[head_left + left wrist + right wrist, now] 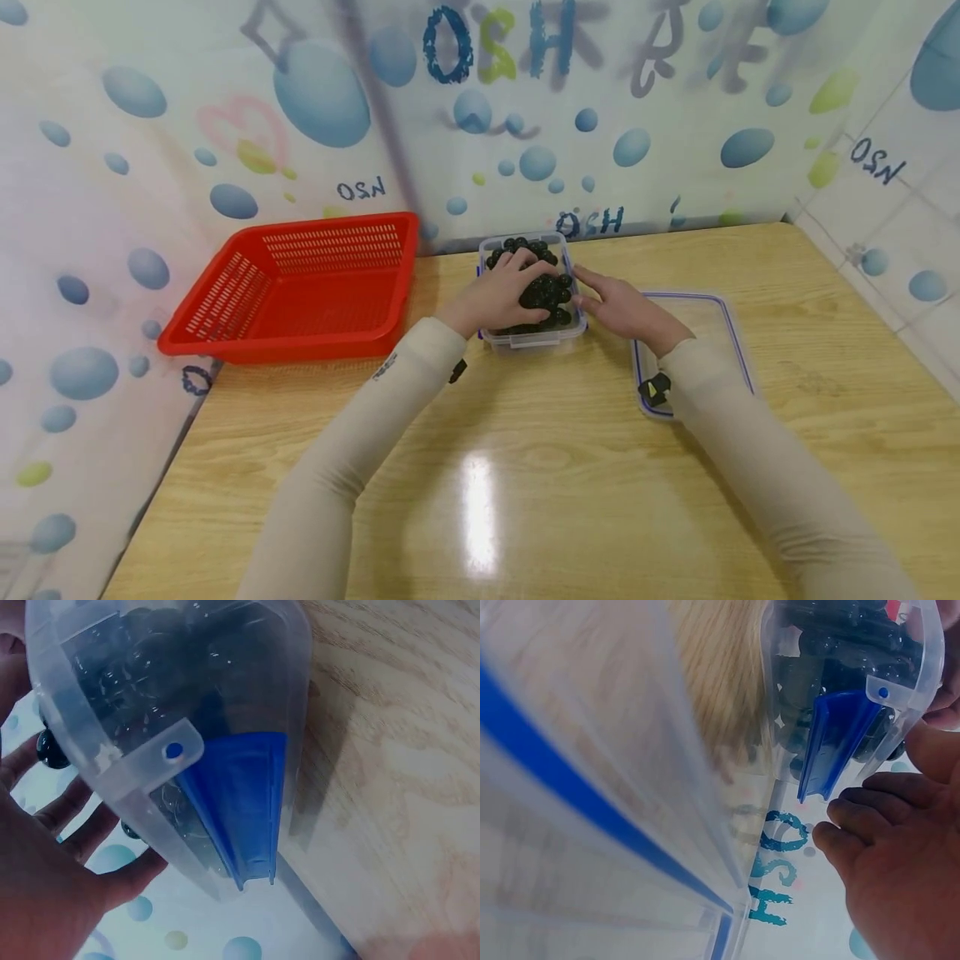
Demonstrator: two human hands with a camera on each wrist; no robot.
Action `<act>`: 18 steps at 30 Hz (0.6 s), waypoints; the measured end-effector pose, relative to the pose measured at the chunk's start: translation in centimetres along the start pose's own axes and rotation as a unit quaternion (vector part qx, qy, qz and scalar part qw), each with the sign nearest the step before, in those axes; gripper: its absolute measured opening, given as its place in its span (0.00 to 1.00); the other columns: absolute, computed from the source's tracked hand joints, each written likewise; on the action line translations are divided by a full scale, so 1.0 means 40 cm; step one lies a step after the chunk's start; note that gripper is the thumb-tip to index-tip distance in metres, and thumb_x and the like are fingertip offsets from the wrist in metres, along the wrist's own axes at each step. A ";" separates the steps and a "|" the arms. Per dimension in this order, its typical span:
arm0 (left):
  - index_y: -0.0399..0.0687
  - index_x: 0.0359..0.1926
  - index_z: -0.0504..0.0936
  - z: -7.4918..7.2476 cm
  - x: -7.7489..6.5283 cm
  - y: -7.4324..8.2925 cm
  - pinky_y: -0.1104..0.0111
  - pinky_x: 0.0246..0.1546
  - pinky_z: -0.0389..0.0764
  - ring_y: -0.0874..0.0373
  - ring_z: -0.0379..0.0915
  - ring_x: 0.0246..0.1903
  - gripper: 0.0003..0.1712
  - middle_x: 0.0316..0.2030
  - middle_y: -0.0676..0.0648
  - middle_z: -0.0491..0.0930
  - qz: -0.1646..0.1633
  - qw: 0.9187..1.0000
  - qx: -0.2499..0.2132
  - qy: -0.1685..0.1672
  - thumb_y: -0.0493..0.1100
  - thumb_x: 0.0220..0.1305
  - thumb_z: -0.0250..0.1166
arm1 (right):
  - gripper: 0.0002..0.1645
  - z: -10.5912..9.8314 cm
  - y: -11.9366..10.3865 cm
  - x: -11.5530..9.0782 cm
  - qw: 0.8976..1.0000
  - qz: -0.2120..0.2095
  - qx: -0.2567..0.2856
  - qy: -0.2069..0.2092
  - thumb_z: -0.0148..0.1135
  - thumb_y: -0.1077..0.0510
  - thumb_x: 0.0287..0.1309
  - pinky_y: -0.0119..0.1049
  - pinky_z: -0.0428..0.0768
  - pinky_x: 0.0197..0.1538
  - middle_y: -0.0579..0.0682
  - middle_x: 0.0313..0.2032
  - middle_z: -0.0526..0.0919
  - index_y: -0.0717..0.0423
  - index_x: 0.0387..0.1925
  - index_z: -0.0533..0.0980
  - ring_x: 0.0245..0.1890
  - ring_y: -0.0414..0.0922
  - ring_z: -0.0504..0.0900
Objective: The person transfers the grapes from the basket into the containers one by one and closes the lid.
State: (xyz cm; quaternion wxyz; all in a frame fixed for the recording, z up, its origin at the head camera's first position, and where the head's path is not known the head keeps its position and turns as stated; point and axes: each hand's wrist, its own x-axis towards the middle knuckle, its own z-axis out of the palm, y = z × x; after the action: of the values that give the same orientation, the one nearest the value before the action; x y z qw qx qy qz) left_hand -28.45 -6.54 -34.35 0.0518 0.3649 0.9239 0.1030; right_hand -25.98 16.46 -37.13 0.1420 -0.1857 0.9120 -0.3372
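A clear plastic container (536,339) with blue side clips (236,802) stands near the table's back edge. Dark grapes (546,293) fill it and mound up around the rim. From the left, my left hand (502,293) lies over the heap, its fingers spread across the grapes and its thumb near the front. In the left wrist view its fingers reach over the rim, and a grape (51,750) shows beside them. At the container's right wall is my right hand (618,307), fingers extended with the fingertips right at the rim and holding nothing.
A red slotted plastic basket (330,346) stands at the left back of the wooden table (555,483). The clear lid (697,321) with a blue seal lies to the right, partly under the right forearm. A patterned wall covering (420,150) rises behind.
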 end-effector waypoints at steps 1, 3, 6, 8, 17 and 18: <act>0.59 0.71 0.64 -0.003 -0.001 0.000 0.52 0.56 0.72 0.47 0.57 0.61 0.37 0.65 0.45 0.59 -0.005 1.000 -0.008 0.002 0.60 0.65 0.63 | 0.37 -0.001 0.000 0.000 1.000 0.000 -0.002 0.000 0.43 0.51 0.77 0.59 0.52 0.69 0.60 0.75 0.46 0.56 0.77 0.43 0.73 0.60 0.49; 0.59 0.71 0.64 -0.009 -0.004 0.002 0.51 0.58 0.70 0.47 0.56 0.62 0.36 0.65 0.46 0.59 -0.016 1.000 -0.018 0.004 0.60 0.66 0.62 | 0.37 -0.002 -0.001 0.002 1.000 0.002 -0.006 -0.001 0.42 0.51 0.77 0.59 0.51 0.69 0.60 0.75 0.45 0.57 0.77 0.43 0.73 0.60 0.48; 0.60 0.71 0.64 -0.011 -0.004 0.004 0.51 0.60 0.68 0.47 0.55 0.64 0.35 0.67 0.46 0.58 -0.025 0.999 -0.020 0.004 0.61 0.67 0.61 | 0.37 -0.004 -0.001 0.001 1.000 0.005 -0.011 -0.002 0.43 0.51 0.77 0.58 0.51 0.70 0.60 0.75 0.45 0.58 0.77 0.43 0.73 0.60 0.48; 0.60 0.71 0.63 -0.011 -0.004 0.003 0.51 0.61 0.68 0.47 0.54 0.64 0.36 0.68 0.46 0.57 -0.028 0.999 -0.017 0.000 0.62 0.67 0.60 | 0.37 -0.005 -0.002 0.000 1.000 0.006 -0.014 -0.004 0.43 0.51 0.77 0.58 0.51 0.70 0.60 0.75 0.45 0.58 0.77 0.43 0.73 0.60 0.48; 0.60 0.73 0.62 -0.034 0.002 0.012 0.50 0.62 0.66 0.47 0.53 0.66 0.37 0.69 0.46 0.56 -0.021 1.000 -0.014 0.013 0.63 0.68 0.58 | 0.38 -0.014 -0.007 -0.017 1.000 0.004 -0.018 -0.006 0.40 0.48 0.78 0.58 0.51 0.70 0.61 0.75 0.44 0.59 0.77 0.42 0.73 0.60 0.48; 0.60 0.73 0.61 -0.037 0.004 0.015 0.50 0.62 0.66 0.47 0.53 0.67 0.37 0.70 0.47 0.56 -0.021 1.000 -0.014 0.015 0.63 0.68 0.58 | 0.38 -0.017 -0.008 -0.021 1.000 0.002 -0.019 -0.004 0.40 0.47 0.78 0.58 0.51 0.70 0.61 0.75 0.45 0.58 0.77 0.42 0.73 0.60 0.47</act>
State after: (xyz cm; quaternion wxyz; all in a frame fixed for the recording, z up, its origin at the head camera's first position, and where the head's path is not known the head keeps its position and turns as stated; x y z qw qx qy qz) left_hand -28.42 -6.20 -32.78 0.0456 0.3433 0.9304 0.1200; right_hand -25.43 16.99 -36.30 0.1425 -0.1873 0.9180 -0.3191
